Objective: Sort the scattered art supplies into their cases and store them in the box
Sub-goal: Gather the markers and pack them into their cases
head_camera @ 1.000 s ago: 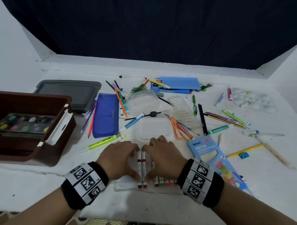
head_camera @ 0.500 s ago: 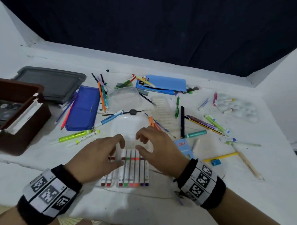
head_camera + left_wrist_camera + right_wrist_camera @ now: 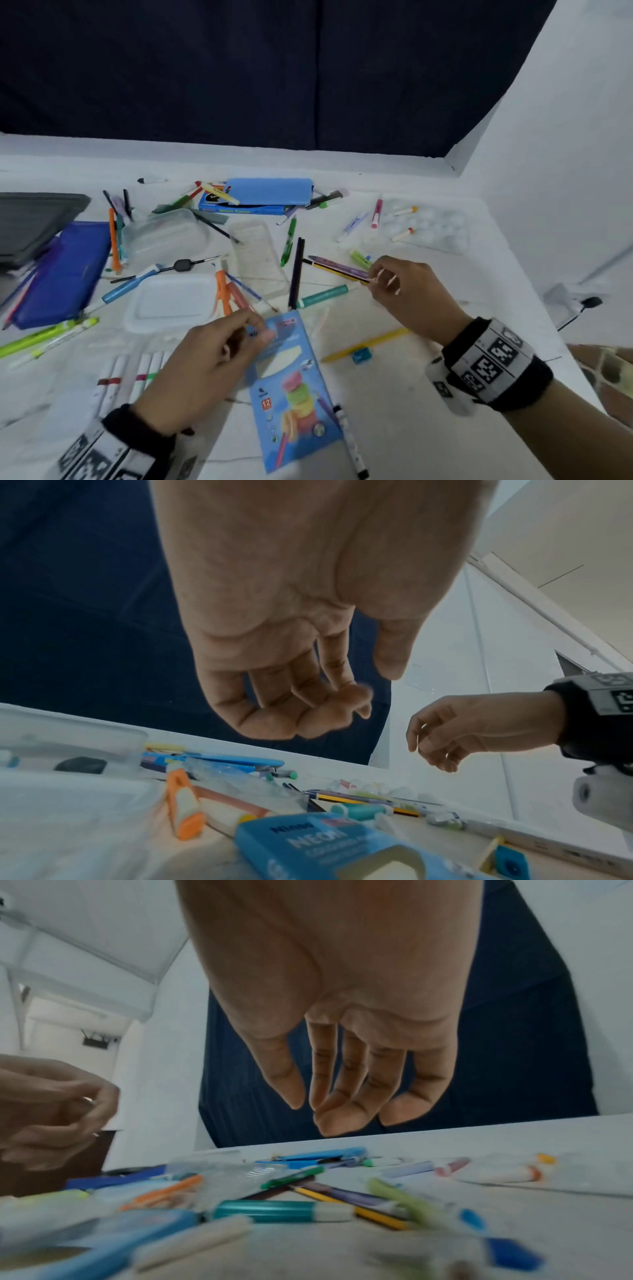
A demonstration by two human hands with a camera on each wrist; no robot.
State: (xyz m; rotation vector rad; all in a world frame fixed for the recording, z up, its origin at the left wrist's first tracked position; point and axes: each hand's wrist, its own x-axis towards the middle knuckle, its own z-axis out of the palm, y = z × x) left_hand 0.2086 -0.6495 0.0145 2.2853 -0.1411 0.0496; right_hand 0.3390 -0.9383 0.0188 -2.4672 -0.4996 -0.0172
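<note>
Pens, markers and pencils lie scattered over the white table [image 3: 428, 377]. My left hand [image 3: 255, 330] hovers over the top end of the blue neon pencil box [image 3: 294, 394], its fingers loosely curled and holding nothing [image 3: 346, 704]. A row of white markers [image 3: 137, 373] lies flat just left of that hand. My right hand [image 3: 378, 279] hangs over a purple pencil [image 3: 339, 269] and a teal marker [image 3: 322, 296]. In the right wrist view its relaxed fingers [image 3: 329, 1110] point down, empty, above the teal marker [image 3: 274, 1210].
A blue pouch [image 3: 65, 274] and a grey lid [image 3: 34, 219] lie at the left. Mid-table are a clear lid [image 3: 171, 303] and a clear tub [image 3: 164, 233], with a blue case [image 3: 270, 192] at the back. A paint palette [image 3: 431, 226] sits far right; a blue sharpener [image 3: 362, 354] lies between my hands.
Both hands have left the marker row. The left one moved right over the neon box, and the right one reached right toward the pencils. The view swung right, so the brown box is out of sight.
</note>
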